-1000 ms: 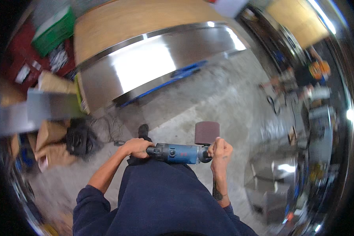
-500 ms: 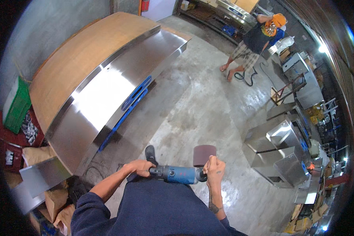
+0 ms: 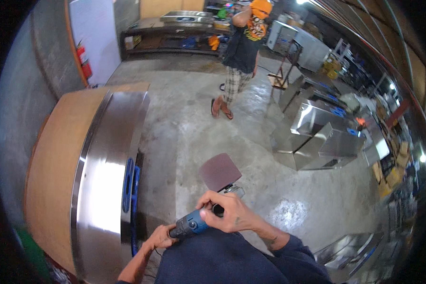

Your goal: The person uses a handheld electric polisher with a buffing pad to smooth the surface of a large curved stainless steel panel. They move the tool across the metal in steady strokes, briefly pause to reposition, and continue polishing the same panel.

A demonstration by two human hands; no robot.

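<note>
A blue and black handheld drum sander (image 3: 192,224) lies slantwise close against my body. Its wide reddish-brown abrasive drum (image 3: 220,172) points forward over the floor. My left hand (image 3: 161,236) is wrapped round the black rear end of the sander. Up at the front end, my right hand (image 3: 233,211) is closed with its thumb and fingers curled round a black handle beside the silver gear head. Neither the drum nor the sander touches the metal bench piece at my left.
A long brushed-steel panel (image 3: 111,175) with blue-edged slots rests on a wooden board (image 3: 57,175) at left. A person (image 3: 244,57) stands ahead on the concrete floor. Steel boxes (image 3: 338,142) stand at right. A fire extinguisher (image 3: 83,60) hangs on the far-left wall.
My view has swung up and round, so the steel panel now runs lengthwise at left. The sander has tilted, its drum end higher. The other person has stepped nearer.
</note>
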